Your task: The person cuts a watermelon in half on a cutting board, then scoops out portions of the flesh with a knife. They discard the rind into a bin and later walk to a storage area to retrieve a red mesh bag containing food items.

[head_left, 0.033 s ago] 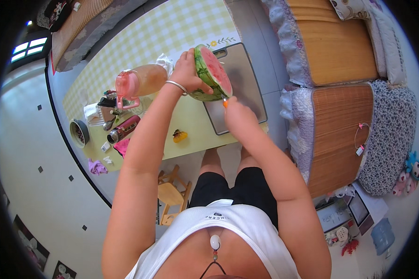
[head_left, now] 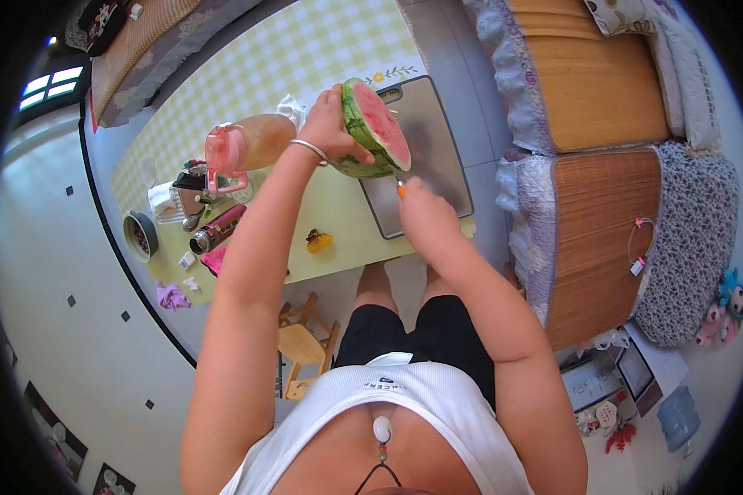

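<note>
— Which step is this?

— Cutting, by the look of it. The left hand (head_left: 332,124) is closed over the rind of the half watermelon (head_left: 374,128), tipping it up on the grey cutting board (head_left: 437,157) above the middle of the frame, red face turned right. The right hand (head_left: 417,210) is closed around something with an orange end (head_left: 401,190), probably a knife handle; the blade is too small to make out.

— What would the next stroke need?

— I'd judge a firm hold on the rind, fingers kept behind the cutting line, and the melon settled so it can't roll.

— Any room to work?

— The board lies near the tabletop's (head_left: 338,49) front edge, its lower corner close to the lip. To the right of the board the frame is open; further right stand the wooden benches (head_left: 603,74). Left of the melon stands a pink-lidded pitcher (head_left: 243,147), quite near the left wrist. A flask (head_left: 217,231), a small bowl (head_left: 140,235) and a yellow scrap (head_left: 319,241) lie further down-left, well apart.
</note>
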Demonstrator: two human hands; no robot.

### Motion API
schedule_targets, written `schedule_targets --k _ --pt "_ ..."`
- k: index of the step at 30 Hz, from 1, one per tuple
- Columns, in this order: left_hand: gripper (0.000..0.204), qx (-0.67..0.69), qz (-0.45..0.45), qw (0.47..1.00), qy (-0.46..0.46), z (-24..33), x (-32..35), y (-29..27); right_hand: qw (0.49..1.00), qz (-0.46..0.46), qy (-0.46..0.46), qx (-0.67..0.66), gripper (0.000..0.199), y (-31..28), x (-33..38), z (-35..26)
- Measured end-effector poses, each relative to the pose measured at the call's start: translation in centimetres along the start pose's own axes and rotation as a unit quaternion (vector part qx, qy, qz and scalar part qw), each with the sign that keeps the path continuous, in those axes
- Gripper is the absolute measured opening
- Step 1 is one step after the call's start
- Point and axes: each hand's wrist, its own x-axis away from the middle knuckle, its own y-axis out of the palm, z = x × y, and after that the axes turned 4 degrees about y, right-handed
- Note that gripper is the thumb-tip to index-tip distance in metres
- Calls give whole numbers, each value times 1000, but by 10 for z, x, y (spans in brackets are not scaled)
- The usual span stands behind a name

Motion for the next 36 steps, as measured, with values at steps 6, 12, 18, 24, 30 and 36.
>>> schedule_targets --k 6,12,18,24,30,36 --pt "137 40 -51 998 2 -11 -22 -11 992 110 -43 48 11 32 11 36" --pt "130 127 -79 989 8 -12 -30 -18 978 168 -105 64 9 44 -7 52" --pt "128 164 -84 983 -5 -32 -40 -18 981 161 -90 62 10 53 -31 60" --pt "129 199 -123 971 -40 -24 -41 -30 969 201 -132 62 13 65 -48 77" --pt "130 222 -146 963 -53 -28 -44 -36 951 247 -161 92 13 79 -67 88" --pt "129 246 -163 954 -60 -34 -48 -38 942 266 -170 112 13 89 -91 98"
